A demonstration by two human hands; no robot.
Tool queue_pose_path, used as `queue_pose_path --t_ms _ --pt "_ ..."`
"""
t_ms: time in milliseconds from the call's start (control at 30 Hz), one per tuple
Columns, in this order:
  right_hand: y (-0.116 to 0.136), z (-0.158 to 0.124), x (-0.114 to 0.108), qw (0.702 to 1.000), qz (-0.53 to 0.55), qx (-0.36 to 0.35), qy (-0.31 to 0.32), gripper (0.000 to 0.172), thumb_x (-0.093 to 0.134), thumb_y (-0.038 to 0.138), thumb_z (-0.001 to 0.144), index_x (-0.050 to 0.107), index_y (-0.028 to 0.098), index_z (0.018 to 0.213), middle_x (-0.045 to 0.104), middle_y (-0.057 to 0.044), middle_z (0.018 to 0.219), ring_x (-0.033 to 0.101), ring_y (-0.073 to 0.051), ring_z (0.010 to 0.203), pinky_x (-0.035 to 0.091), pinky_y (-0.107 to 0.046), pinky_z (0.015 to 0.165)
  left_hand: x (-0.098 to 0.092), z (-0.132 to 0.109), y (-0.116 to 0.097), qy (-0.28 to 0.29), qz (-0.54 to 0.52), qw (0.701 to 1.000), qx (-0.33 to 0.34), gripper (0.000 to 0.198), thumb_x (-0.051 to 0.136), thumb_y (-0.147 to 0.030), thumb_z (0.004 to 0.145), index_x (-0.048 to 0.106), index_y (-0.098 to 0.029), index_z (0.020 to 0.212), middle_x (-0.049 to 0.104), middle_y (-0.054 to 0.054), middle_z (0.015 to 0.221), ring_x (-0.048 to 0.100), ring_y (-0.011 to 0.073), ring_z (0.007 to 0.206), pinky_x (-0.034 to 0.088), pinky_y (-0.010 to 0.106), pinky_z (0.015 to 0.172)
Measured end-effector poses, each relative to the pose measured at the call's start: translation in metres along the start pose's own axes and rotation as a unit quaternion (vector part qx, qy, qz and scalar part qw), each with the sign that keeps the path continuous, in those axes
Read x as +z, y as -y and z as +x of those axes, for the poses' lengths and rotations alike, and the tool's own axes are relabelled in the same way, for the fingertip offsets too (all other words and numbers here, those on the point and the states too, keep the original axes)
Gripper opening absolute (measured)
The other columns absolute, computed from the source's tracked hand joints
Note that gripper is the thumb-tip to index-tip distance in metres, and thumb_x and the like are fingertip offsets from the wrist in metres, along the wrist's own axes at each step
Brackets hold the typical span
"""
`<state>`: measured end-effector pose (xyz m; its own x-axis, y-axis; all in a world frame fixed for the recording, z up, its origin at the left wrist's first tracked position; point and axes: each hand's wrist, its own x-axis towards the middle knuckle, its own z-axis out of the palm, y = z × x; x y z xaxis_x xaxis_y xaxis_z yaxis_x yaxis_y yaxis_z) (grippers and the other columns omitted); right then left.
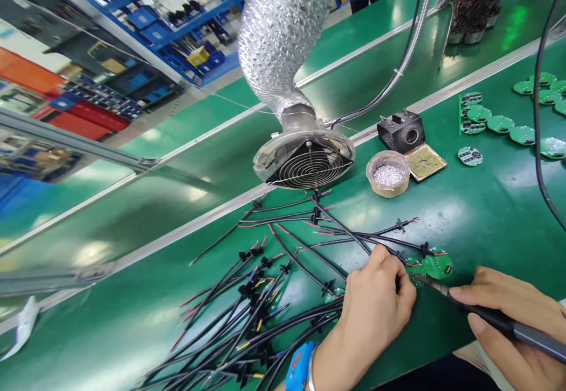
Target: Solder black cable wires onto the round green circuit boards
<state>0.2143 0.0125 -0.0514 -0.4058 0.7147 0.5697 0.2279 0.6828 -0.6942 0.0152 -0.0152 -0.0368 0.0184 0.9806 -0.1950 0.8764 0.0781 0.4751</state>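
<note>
My left hand [374,308] rests on the green bench, fingers curled and pinched on a thin black wire [354,239] beside a round green circuit board [437,264]. A blue wristband sits on that wrist. My right hand [513,314] grips a soldering iron [495,319] like a pen. Its tip points left and touches a second round board [415,270], partly hidden behind my left fingers. A heap of black wire leads [256,302] with red and yellow ends lies to the left of my left hand.
A silver fume duct with a fan grille [305,164] hangs over the bench. Behind the boards stand a tub of solder bits [388,174], a black iron stand with sponge [407,137], and several round boards [499,124]. A black cable [539,143] hangs at right.
</note>
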Motion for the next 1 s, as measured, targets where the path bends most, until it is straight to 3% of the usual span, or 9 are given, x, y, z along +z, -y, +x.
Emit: queue_pose_path --t_ms 267,633,1000 --pt "0.012 -0.001 0.003 0.992 -0.108 -0.069 0.015 0.027 0.052 0.006 0.079 0.065 0.022 0.096 0.068 0.0 0.068 0.067 -0.016 0.06 0.056 -0.03 0.056 -0.001 0.003 -0.002 0.003 -0.009 1.0 -0.002 0.012 0.056 -0.017 0.081 0.058 -0.023 0.071 0.06 0.001 0.081 0.06 0.0173 0.065 0.039 0.028 0.056" --pt "0.02 0.011 -0.004 0.995 -0.09 -0.044 -0.013 0.022 0.05 0.007 0.081 0.062 0.02 0.094 0.067 -0.001 0.067 0.065 -0.014 0.059 0.052 -0.026 0.052 -0.006 0.005 -0.003 0.009 -0.017 1.0 0.002 0.013 0.057 -0.014 0.079 0.06 -0.022 0.069 0.06 0.002 0.079 0.061 0.0176 0.066 0.04 0.028 0.058" --pt "0.015 -0.008 0.009 0.995 -0.087 -0.055 -0.009 0.023 0.053 0.005 0.08 0.065 0.016 0.096 0.065 -0.001 0.072 0.063 -0.014 0.062 0.053 -0.029 0.058 -0.007 0.004 -0.006 0.03 0.026 0.999 -0.016 0.013 0.056 -0.017 0.083 0.063 -0.023 0.074 0.062 0.001 0.084 0.063 0.0174 0.069 0.041 0.028 0.058"
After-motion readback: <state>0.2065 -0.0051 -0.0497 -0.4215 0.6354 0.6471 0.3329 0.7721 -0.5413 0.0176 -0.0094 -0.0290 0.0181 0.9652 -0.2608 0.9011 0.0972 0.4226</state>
